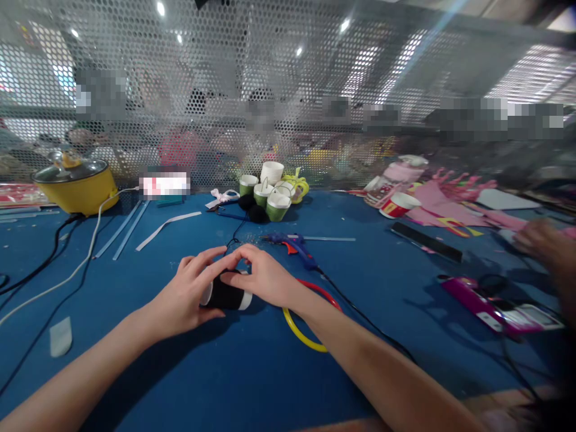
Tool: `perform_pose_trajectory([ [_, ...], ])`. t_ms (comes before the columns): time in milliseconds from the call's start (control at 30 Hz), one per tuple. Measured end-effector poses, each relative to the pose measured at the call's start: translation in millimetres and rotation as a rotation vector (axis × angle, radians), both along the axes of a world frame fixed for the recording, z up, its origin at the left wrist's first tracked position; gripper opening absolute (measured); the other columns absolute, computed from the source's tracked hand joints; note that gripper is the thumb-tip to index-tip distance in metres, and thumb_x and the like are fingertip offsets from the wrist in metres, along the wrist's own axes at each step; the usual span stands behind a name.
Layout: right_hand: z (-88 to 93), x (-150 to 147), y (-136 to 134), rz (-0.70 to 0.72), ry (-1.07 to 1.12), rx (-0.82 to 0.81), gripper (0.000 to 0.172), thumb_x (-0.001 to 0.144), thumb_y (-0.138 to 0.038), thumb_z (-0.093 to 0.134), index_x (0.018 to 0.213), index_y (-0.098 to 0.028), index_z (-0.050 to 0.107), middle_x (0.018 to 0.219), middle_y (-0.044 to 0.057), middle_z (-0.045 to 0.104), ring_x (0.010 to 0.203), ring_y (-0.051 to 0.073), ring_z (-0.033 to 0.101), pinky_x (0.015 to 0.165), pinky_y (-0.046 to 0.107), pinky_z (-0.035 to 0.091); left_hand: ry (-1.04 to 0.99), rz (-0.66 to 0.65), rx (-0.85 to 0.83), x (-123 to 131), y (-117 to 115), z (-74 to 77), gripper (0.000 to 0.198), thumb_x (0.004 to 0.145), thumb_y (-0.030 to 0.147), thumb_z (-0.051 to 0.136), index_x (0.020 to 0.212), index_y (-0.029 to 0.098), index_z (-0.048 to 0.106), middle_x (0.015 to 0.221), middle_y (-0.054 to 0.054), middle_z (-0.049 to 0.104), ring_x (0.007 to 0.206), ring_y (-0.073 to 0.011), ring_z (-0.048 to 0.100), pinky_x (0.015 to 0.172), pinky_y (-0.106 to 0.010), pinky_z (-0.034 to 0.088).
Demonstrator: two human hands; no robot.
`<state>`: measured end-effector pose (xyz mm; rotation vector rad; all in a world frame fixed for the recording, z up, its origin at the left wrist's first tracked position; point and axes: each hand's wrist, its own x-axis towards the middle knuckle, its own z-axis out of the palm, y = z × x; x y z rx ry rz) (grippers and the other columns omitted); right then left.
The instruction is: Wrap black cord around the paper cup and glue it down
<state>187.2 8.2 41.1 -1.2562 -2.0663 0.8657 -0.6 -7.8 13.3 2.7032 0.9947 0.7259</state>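
Observation:
A small paper cup (227,294) wrapped in black lies on its side low over the blue table, its white ends showing left and right. My left hand (191,291) is closed round the cup's left end, thumb below and fingers above. Across its top bends my right hand (258,273), thumb pressed on the black wrap and fingertips meeting those of the left. A thin black cord (234,237) runs from behind the fingers toward two black pompoms (257,214). Just beyond the hands lies a blue glue gun (303,252) with a red trigger. Red and yellow tubing (299,339) curves under my right forearm.
Green-wrapped paper cups (278,209) stand at the back centre. A yellow electric pot (85,189) with trailing cables is at the left. Pink sheets (432,204), a red cup (399,205) and a purple package (472,300) lie right, near another person's hand (546,243). Perforated metal panels (216,72) rise behind.

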Motion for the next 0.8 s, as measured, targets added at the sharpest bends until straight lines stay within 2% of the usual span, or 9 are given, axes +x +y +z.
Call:
perform_pose_trajectory([
  [67, -1.0, -1.2, -1.6, 0.017, -0.008, 0.006, 0.007, 0.071, -0.022, 0.062, 0.070, -0.017, 0.058, 0.082, 0.004, 0.058, 0.079, 0.016, 0.054, 0.071, 0.030, 0.041, 0.012, -0.003, 0.022, 1.4, -0.4, -0.5, 0.087, 0.070, 0.023, 0.069, 0.136, 0.029, 0.014, 0.137, -0.016, 0.031, 0.123, -0.0338, 0.034, 0.092, -0.047, 0.034],
  [200, 0.4, -0.1, -1.5, 0.018, 0.020, -0.009, 0.007, 0.075, -0.020, 0.057, 0.068, -0.017, 0.057, 0.080, 0.003, 0.059, 0.078, 0.015, 0.055, 0.073, 0.031, 0.041, -0.028, -0.001, 0.006, 1.7, 0.7, -2.4, 0.084, 0.070, 0.022, 0.069, 0.136, 0.030, 0.016, 0.135, -0.014, 0.033, 0.123, -0.0333, 0.034, 0.093, -0.048, 0.034],
  [267, 3.0, 1.2, -0.8, -0.027, 0.051, -0.007, 0.009, 0.077, -0.023, 0.054, 0.070, -0.017, 0.056, 0.077, 0.003, 0.059, 0.075, 0.015, 0.054, 0.071, 0.031, 0.041, -0.096, 0.021, -0.059, 0.6, 2.0, -3.2, 0.082, 0.071, 0.025, 0.068, 0.135, 0.030, 0.017, 0.133, -0.013, 0.035, 0.122, -0.0311, 0.036, 0.094, -0.046, 0.036],
  [367, 6.7, 3.6, 0.6, -0.083, 0.173, -0.030, 0.012, 0.079, -0.026, 0.053, 0.070, -0.018, 0.052, 0.071, 0.001, 0.060, 0.069, 0.013, 0.055, 0.066, 0.029, 0.042, -0.227, 0.075, -0.226, -1.0, 3.9, -3.5, 0.079, 0.070, 0.031, 0.068, 0.134, 0.027, 0.022, 0.123, -0.011, 0.046, 0.112, -0.0271, 0.046, 0.092, -0.043, 0.040],
  [467, 7.9, 6.2, 3.0, -0.093, 0.386, -0.112, 0.008, 0.075, -0.025, 0.058, 0.076, -0.017, 0.054, 0.068, -0.001, 0.060, 0.066, 0.011, 0.057, 0.066, 0.027, 0.043, -0.291, 0.102, -0.357, -1.3, 5.2, -2.9, 0.069, 0.067, 0.036, 0.070, 0.125, 0.022, 0.036, 0.112, -0.008, 0.055, 0.104, -0.0249, 0.053, 0.090, -0.041, 0.042],
  [567, 6.9, 9.2, 6.5, -0.063, 0.539, -0.164, 0.014, 0.072, -0.024, 0.060, 0.086, -0.018, 0.061, 0.072, -0.002, 0.062, 0.071, 0.010, 0.059, 0.072, 0.027, 0.044, -0.296, 0.107, -0.442, -0.7, 5.8, -2.4, 0.055, 0.067, 0.039, 0.069, 0.114, 0.020, 0.048, 0.109, -0.007, 0.057, 0.099, -0.0240, 0.055, 0.087, -0.038, 0.044],
  [800, 3.0, 12.4, 11.8, -0.100, 0.571, -0.176, 0.016, 0.065, -0.026, 0.067, 0.079, -0.018, 0.065, 0.074, 0.000, 0.065, 0.069, 0.011, 0.058, 0.073, 0.029, 0.046, -0.276, 0.096, -0.588, 0.7, 3.9, 0.4, 0.054, 0.063, 0.041, 0.071, 0.108, 0.019, 0.052, 0.100, -0.004, 0.062, 0.089, -0.0220, 0.058, 0.078, -0.035, 0.047],
])
